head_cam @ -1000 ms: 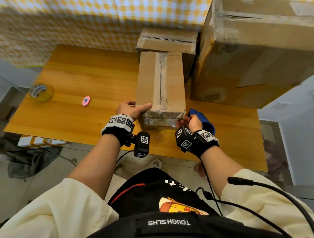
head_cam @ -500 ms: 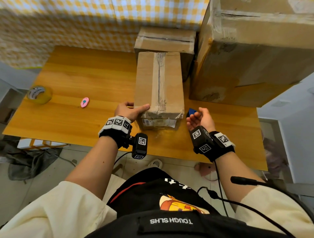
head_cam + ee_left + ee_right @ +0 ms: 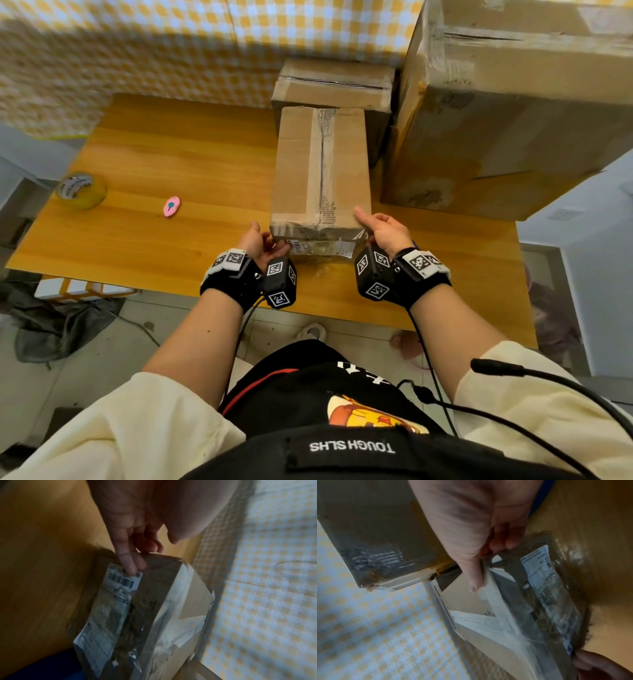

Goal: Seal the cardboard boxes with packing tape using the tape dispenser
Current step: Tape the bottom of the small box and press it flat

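A long cardboard box (image 3: 322, 171) lies lengthwise on the wooden table (image 3: 171, 144), with tape running along its top seam. My left hand (image 3: 265, 238) is at its near left corner. Two straight fingers (image 3: 130, 566) press the shipping label on the near end, and the thumb stands clear of the cardboard. My right hand (image 3: 376, 228) holds the near right corner, its thumb (image 3: 471, 574) lying on the top edge and its fingers curled down the side. The blue tape dispenser (image 3: 544, 494) lies on the table behind my right hand, mostly hidden in the head view.
A big carton (image 3: 496, 120) stands at the right, with a smaller box (image 3: 335, 89) behind the long one. A yellow tape roll (image 3: 82, 190) and a small pink item (image 3: 172, 206) lie at the left. A checkered cloth hangs behind the table.
My right hand let go of the blue dispenser and moved left onto the box's near right corner. My left hand turned from a grip over the top to fingers on the near end.
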